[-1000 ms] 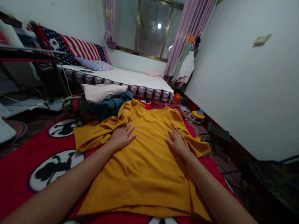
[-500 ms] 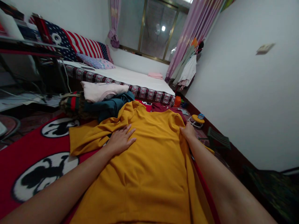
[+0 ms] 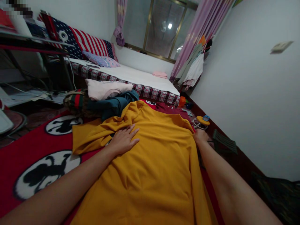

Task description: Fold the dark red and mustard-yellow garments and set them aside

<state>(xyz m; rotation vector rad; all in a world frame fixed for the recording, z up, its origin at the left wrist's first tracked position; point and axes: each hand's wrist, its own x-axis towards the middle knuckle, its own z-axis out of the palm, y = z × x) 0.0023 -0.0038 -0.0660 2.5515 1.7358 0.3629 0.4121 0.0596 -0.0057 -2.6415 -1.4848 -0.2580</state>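
I can see the yellow top (image 3: 150, 168) lying spread over a red blanket (image 3: 14, 162), the left hand (image 3: 124, 140) flat on it with fingers wide, the right hand (image 3: 200, 136) closed on its far-side edge. Just past the nearer-left sleeve (image 3: 87, 137), a pale garment (image 3: 100, 89) rests on a dark teal one (image 3: 112, 107).

The mustard-yellow long-sleeved top (image 3: 152, 159) is smooth, matt cloth. The red blanket (image 3: 11, 165) beneath looks like napped, matt fleece; the window frame (image 3: 148, 25), shiny metal.
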